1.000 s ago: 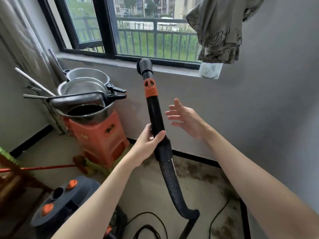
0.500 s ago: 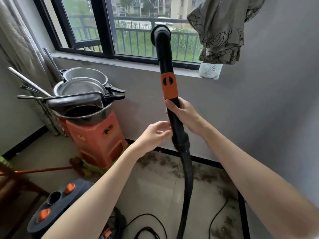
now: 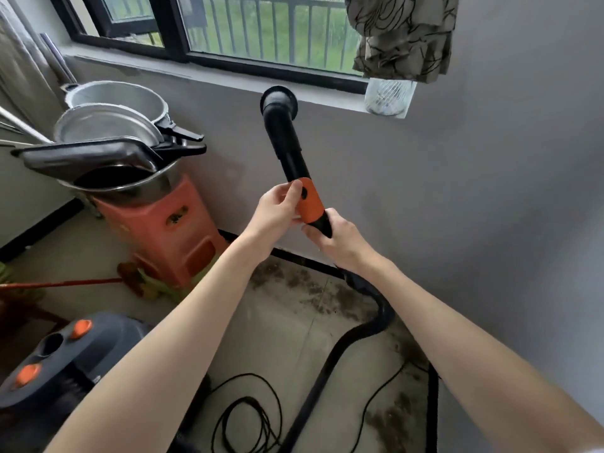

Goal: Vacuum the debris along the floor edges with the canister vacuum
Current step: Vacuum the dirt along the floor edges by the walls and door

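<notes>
- Head view: left hand (image 3: 276, 212) pinches the orange collar (image 3: 310, 201) on the vacuum wand (image 3: 286, 138).
- Right hand (image 3: 340, 241) grips the wand just below it.
- Debris (image 3: 313, 289) lines the floor edge.

I see the left hand (image 3: 277, 210) pinching the orange collar (image 3: 311, 201) on the black wand (image 3: 287, 142), which points up toward the window sill (image 3: 228, 80). The right hand (image 3: 340, 241) grips the wand just below the collar. The hose (image 3: 330, 367) trails to the floor past debris (image 3: 330, 299) along the wall edge. The canister vacuum (image 3: 62, 358) sits lower left.
</notes>
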